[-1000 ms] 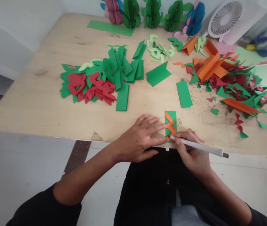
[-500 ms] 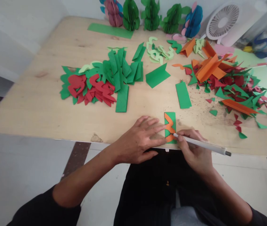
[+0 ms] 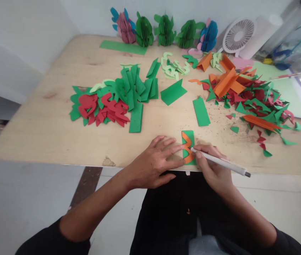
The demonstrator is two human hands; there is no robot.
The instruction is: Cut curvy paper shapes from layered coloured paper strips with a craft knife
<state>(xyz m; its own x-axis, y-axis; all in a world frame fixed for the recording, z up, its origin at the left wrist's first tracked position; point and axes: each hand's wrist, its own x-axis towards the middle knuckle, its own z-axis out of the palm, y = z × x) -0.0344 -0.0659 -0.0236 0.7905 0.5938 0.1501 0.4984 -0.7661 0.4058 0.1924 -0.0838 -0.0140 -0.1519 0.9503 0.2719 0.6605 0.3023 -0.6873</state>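
Observation:
Near the table's front edge lies a green paper rectangle (image 3: 192, 137) with a wavy orange paper cutout (image 3: 186, 139) on top of it. My left hand (image 3: 158, 161) rests flat with its fingers spread, fingertips pressing the cutout's left edge. My right hand (image 3: 214, 168) is closed around a white pen (image 3: 225, 162), its tip touching the papers at the cutout's right edge. Just beyond is a folded green paper piece (image 3: 201, 112). To the left sit a pile of green paper strips (image 3: 133, 85) and several red wavy cutouts (image 3: 114, 106).
On the right is a heap of red and green scraps (image 3: 262, 102) with folded orange papers (image 3: 228, 83). Pale green cutouts (image 3: 170, 69) lie farther back. Honeycomb paper figures (image 3: 165, 30) line the wall beside a small white fan (image 3: 238, 35). The wooden table (image 3: 46, 141) ends at my waist.
The pen tip has moved slightly up along the cutout's right edge. The whole view has tilted up and shifted a little. My left hand stays in place on the papers.

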